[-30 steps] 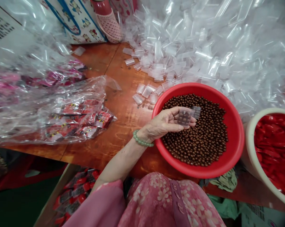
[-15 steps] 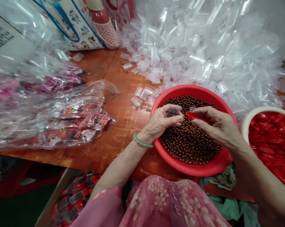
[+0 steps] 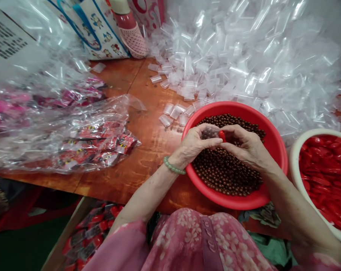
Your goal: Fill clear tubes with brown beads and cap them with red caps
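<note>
My left hand [image 3: 197, 145] pinches a small clear plastic tube [image 3: 210, 132] with dark beads showing inside it. Against the tube's right end sits a red plastic cap [image 3: 222, 136], gripped between the thumb and fingers of my right hand [image 3: 243, 145]. Whether the cap is seated on the tube cannot be made out. Both hands are over a red basin [image 3: 279, 162], which holds many glossy brown beads [image 3: 227, 177].
Clear plastic tubes [image 3: 238, 71] are heaped behind the basin. To the right, a white tub [image 3: 295, 158] holds red caps [image 3: 325, 173]. Bagged red packets [image 3: 88, 146] lie left on the wooden table [image 3: 139, 150]. A box below holds filled red-capped tubes [image 3: 91, 233].
My right hand has moved left and brought the red cap against the end of the tube in my left hand. The view has shifted slightly.
</note>
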A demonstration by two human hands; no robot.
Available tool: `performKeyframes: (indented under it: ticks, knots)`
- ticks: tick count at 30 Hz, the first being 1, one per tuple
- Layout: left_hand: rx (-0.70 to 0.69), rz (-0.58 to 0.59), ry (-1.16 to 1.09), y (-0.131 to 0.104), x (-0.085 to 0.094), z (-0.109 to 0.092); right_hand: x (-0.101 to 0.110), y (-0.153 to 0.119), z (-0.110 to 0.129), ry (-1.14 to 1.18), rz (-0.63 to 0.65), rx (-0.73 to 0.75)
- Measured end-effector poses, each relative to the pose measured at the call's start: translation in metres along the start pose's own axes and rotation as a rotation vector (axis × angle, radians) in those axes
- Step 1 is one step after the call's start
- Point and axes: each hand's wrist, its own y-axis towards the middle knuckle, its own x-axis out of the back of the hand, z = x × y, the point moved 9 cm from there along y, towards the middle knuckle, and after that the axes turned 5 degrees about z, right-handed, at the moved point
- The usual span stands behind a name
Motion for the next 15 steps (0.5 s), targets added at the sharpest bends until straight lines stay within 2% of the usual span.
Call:
performKeyframes:
  ticks: [5,9,12,15]
  knots:
    - [-0.036,-0.025,0.058,-0.001,0.002,-0.003,0.009,0.003,-0.010,0.197,-0.094,-0.048]
    - [-0.021,-0.018,0.190,-0.003,-0.001,-0.003,0.012,0.008,-0.021,0.385,-0.188,-0.128]
    - [-0.009,-0.008,0.272,-0.005,-0.004,-0.004,0.011,0.011,-0.024,0.433,-0.270,-0.157]
    - [-0.049,-0.053,0.342,-0.007,-0.003,-0.009,0.005,0.013,-0.026,0.455,-0.315,-0.180]
